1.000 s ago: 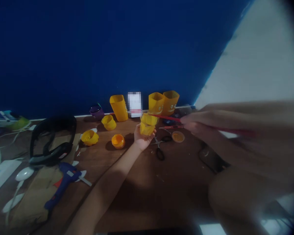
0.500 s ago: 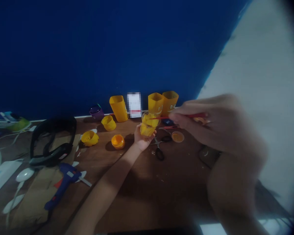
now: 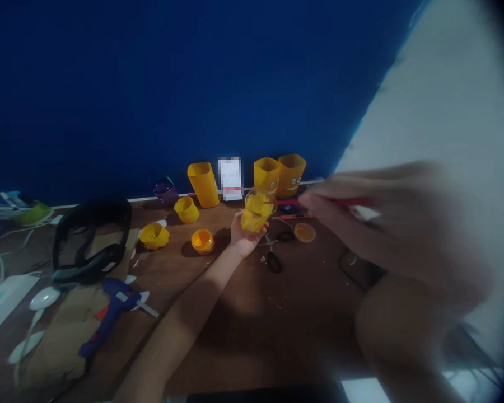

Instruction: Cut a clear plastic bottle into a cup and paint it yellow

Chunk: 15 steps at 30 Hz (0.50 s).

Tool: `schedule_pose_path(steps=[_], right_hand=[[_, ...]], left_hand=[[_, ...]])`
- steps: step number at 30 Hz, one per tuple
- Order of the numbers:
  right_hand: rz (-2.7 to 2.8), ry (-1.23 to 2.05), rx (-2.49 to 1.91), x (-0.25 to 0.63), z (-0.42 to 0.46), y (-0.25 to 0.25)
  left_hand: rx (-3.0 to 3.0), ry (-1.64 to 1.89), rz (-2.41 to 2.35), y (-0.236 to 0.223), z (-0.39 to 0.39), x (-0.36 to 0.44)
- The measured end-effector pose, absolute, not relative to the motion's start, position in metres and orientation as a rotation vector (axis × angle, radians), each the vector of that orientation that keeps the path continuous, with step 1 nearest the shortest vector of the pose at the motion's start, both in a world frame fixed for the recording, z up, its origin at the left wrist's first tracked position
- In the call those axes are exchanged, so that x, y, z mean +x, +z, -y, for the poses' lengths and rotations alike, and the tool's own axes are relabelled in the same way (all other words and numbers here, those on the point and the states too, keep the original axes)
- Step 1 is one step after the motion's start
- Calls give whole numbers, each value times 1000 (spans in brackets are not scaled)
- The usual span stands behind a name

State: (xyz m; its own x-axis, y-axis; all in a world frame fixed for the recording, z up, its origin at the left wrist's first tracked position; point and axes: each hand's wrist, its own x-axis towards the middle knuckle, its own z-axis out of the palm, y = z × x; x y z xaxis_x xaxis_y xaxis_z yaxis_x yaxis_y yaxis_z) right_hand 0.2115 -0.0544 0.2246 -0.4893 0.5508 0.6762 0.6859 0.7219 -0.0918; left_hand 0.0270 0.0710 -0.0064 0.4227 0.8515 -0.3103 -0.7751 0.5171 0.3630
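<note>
My left hand (image 3: 247, 238) is wrapped round a small clear cup (image 3: 254, 219) with yellow paint on it, tilted above the table. In my right hand (image 3: 373, 224), large and blurred near the camera, a thin red paintbrush (image 3: 288, 202) is pinched. Its tip meets the yellow paint on the cup; whether inside or on the wall I cannot tell. Left of the cup stands an open jar of orange-yellow paint (image 3: 203, 241). The jar's round lid (image 3: 304, 232) lies to the right, beside a pair of scissors (image 3: 273, 249) under my left hand.
Tall yellow containers (image 3: 292, 178), some with drawn faces, stand along the blue wall. Two yellow-painted cut cups (image 3: 154, 236) sit on the left of the wooden table. Farther left are a blue glue gun (image 3: 116, 305), cardboard (image 3: 63, 341), a black frame-like object (image 3: 92, 240) and cables.
My right hand has drawn slightly to the right with the paintbrush, whose tip has also shifted right along the cup. My left hand has stayed almost in place.
</note>
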Motion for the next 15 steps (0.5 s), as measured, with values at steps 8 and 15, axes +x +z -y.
schedule_pose_path(steps=[8, 15], right_hand=[[2028, -236, -1084, 212, 67, 232], [2179, -99, -1036, 210, 63, 228]], left_hand=[[159, 1005, -459, -3, -71, 25], [169, 1021, -468, 0, -68, 26]])
